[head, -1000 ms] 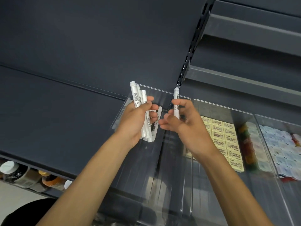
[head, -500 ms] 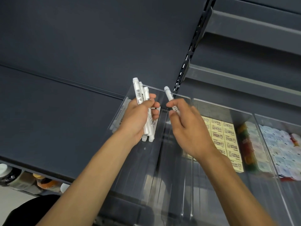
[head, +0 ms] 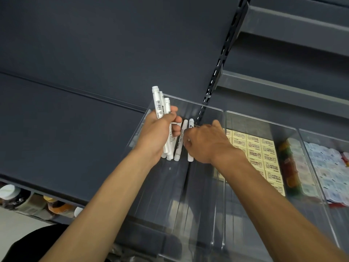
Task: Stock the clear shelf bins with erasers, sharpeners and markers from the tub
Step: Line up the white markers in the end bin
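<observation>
My left hand (head: 155, 133) grips a bundle of several white markers (head: 158, 103), held upright over the left side of a clear shelf bin (head: 190, 102). One white marker (head: 181, 142) lies on the floor of that bin. Right beside it is another white marker (head: 191, 124), pinched by the curled fingers of my right hand (head: 206, 145) and held low in the bin, parallel to the lying one. My right hand covers the middle of that marker. The tub is out of view.
To the right stand more clear bins: one with rows of yellow erasers (head: 264, 154), one with coloured pieces (head: 289, 167), one with white-blue packets (head: 324, 167). A slotted shelf post (head: 213, 78) rises behind. Jars (head: 11, 195) sit on a lower shelf at the left.
My right hand has lowered its single marker from upright above the bin down into it, beside the lying marker. My left hand kept its bundle almost still.
</observation>
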Tool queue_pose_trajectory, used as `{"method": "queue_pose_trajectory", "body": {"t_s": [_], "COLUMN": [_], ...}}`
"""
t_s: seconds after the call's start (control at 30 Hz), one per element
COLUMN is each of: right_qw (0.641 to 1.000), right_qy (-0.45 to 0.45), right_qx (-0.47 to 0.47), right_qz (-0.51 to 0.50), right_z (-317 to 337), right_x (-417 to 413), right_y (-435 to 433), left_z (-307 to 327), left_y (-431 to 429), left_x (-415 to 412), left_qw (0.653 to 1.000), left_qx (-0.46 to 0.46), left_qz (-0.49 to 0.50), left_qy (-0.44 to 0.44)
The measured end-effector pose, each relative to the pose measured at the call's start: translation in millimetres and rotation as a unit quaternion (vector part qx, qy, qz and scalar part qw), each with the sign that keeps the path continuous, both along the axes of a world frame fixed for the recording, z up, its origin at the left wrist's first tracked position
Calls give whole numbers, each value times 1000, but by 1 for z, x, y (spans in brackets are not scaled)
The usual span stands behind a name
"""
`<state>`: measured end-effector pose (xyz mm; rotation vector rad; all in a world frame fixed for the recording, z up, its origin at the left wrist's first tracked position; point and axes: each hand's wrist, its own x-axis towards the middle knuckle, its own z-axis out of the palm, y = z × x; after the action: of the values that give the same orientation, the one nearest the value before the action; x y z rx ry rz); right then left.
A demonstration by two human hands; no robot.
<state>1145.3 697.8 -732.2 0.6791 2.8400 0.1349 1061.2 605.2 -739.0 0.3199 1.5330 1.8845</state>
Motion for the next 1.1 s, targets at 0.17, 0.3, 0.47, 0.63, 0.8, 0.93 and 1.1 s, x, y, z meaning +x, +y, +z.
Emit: {"method": "queue_pose_trajectory", "body": {"t_s": [0.17,0.3,0.47,0.63,0.8,0.93,1.1], "right_qw": [1000,1000,998,995,948,855,804], "right_qy": [10,13,48,99,269,370,401], "right_qx": [-2,17,-35,-17,-167,-359,-433], "right_qz": [-24,-11,-12,-16,-40,-54,-66], "right_z": [-8,-14,-9,1,1,4,2], "right_x": [-12,-9,-8,5,23,38,46], "right_y": [-3,-2,-2,-9,-8,-12,-24], "left_z": [2,4,4,3,4,5,7], "left_y": [-3,-5,-8,-8,-10,-12,-16], "left_x": [-2,-2,1,4,5,9,14], "left_qw": [1000,1000,1000,1000,998,990,986], "left_qx": [-3,1,6,1,4,61,74], "left_qz": [-3,-4,-1,7,-30,-84,-125], "left_qy": [-8,-4,-9,-28,-60,-91,-82]}}
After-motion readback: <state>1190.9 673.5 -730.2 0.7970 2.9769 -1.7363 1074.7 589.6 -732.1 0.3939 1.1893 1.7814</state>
